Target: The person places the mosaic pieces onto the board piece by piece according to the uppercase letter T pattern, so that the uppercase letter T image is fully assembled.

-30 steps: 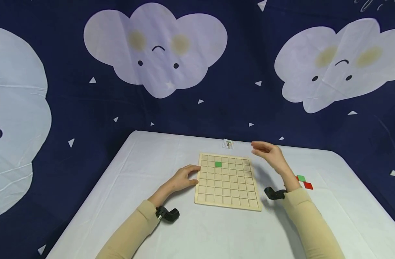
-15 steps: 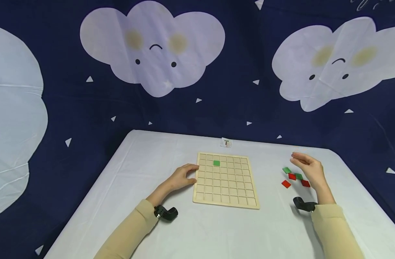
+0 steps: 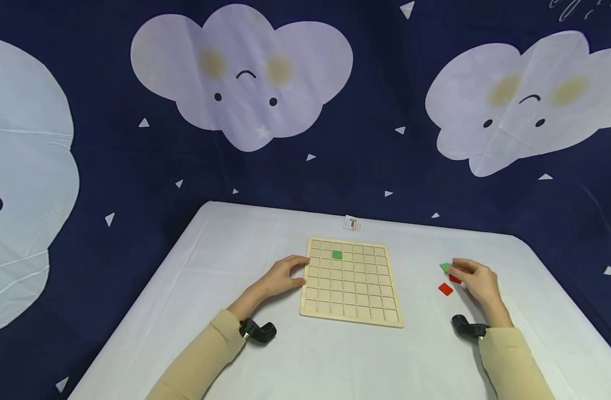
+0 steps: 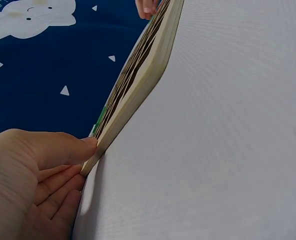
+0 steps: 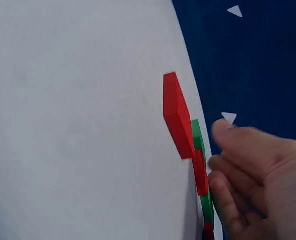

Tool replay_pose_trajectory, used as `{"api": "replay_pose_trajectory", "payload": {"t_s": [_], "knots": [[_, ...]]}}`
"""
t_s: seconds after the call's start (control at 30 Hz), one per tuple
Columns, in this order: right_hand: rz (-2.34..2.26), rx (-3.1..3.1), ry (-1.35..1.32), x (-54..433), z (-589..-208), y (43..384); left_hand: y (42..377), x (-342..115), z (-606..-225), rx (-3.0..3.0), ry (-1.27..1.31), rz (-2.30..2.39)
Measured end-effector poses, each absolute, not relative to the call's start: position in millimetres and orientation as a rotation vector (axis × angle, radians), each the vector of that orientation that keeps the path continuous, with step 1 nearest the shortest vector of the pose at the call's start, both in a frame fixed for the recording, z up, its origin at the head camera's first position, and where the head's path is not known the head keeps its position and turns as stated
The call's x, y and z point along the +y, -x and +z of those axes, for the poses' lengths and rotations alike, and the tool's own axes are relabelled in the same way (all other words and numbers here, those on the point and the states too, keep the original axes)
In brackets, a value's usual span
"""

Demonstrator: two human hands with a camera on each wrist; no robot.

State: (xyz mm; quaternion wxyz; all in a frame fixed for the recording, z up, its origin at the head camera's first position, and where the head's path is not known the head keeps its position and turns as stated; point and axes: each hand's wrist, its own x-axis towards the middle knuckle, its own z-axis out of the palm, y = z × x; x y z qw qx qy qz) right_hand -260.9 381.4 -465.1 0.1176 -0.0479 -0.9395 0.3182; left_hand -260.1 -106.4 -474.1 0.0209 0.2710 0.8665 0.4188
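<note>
A pale wooden grid board (image 3: 352,282) lies on the table with one green square tile (image 3: 337,255) in its upper part. My left hand (image 3: 284,274) touches the board's left edge with thumb and fingertips. In the left wrist view, the thumb of the left hand (image 4: 43,175) rests at the board's rim (image 4: 138,87). To the right of the board, my right hand (image 3: 477,283) is low over a group of loose red and green tiles, partly covering them. A red tile (image 3: 446,289) and a green tile (image 3: 444,268) show beside it. Nothing visible is between the right fingers (image 5: 238,145).
A small printed card (image 3: 352,223) with a coloured grid pattern lies behind the board, near the back edge of the white-covered table (image 3: 225,239). A dark blue cloth (image 3: 375,161) with clouds hangs behind the table. Black cameras sit on both wrists.
My right hand has moved from above the board's right side over to the loose tiles, then lowered toward them. The left hand stays at the board's edge.
</note>
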Motion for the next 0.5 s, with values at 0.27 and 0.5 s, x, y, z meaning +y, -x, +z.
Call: {"api": "replay_pose_trajectory", "payload": {"t_s": [0.27, 0.5], "knots": [[0.806, -2.709, 0.035, 376, -474, 263, 261, -108, -475, 2.705, -0.853, 1.286], [0.755, -2.652, 0.012, 376, -477, 263, 260, -105, -473, 2.686, -0.820, 1.296]]}}
